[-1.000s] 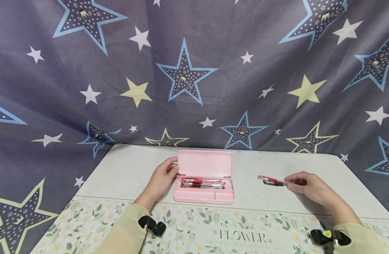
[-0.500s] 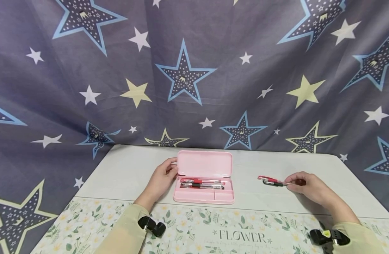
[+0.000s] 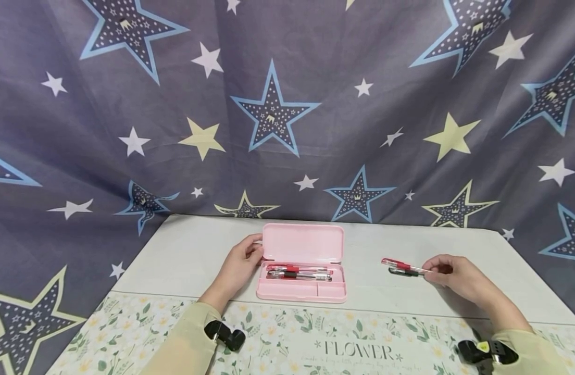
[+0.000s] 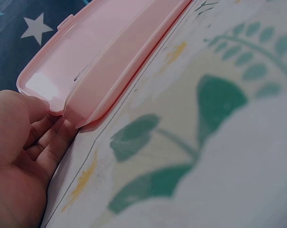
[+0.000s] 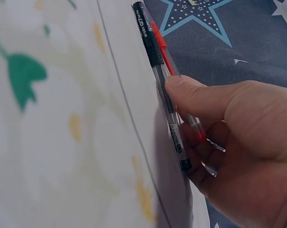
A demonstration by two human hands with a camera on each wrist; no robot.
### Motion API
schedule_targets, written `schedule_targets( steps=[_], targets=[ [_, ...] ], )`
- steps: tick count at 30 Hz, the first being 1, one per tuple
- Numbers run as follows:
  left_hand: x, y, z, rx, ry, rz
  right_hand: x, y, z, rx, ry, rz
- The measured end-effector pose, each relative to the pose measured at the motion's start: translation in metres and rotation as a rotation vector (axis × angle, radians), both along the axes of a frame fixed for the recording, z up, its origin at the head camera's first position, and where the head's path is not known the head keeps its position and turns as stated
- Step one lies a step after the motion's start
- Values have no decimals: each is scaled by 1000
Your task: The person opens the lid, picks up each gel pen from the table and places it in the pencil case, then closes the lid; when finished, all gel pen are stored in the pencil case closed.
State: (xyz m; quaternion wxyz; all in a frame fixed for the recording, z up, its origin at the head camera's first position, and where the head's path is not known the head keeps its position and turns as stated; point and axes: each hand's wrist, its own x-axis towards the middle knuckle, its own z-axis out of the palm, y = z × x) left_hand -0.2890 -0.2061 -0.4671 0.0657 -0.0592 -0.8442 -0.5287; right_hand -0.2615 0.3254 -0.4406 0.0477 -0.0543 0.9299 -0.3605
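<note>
A pink pencil case (image 3: 287, 288) lies with its lid (image 3: 302, 242) raised at the back. My left hand (image 3: 237, 266) grips the left edge, thumb on the lid's corner and fingers behind it in the left wrist view. Red and black pens (image 3: 291, 274) lie together in the long rear compartment. To the right, my right hand (image 3: 458, 276) pinches a red pen (image 5: 163, 47) between thumb and fingers. A black pen (image 5: 148, 38) runs alongside it, its clear end right at the curled fingers. Both pens point left towards the case.
The white table (image 3: 372, 245) ends at a dark curtain with stars (image 3: 287, 172). A flowered mat (image 3: 269, 333) printed with FLOWER covers the front. The case's front part has a divider (image 3: 317, 287) making a small compartment at the right.
The red pen's left end has lifted slightly and spread a little from the black pen. The left hand and the pencil case stay where they were.
</note>
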Motion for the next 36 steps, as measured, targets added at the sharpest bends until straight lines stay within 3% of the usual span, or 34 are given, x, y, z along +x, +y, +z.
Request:
schedule_targets(
  steps=[15,36],
  targets=[
    [0,0,-3,13,8,-5,3,-23,13,-12,179,-1],
    [0,-1,-2,11,5,-7,8,-66,39,-123,236,72]
  ],
)
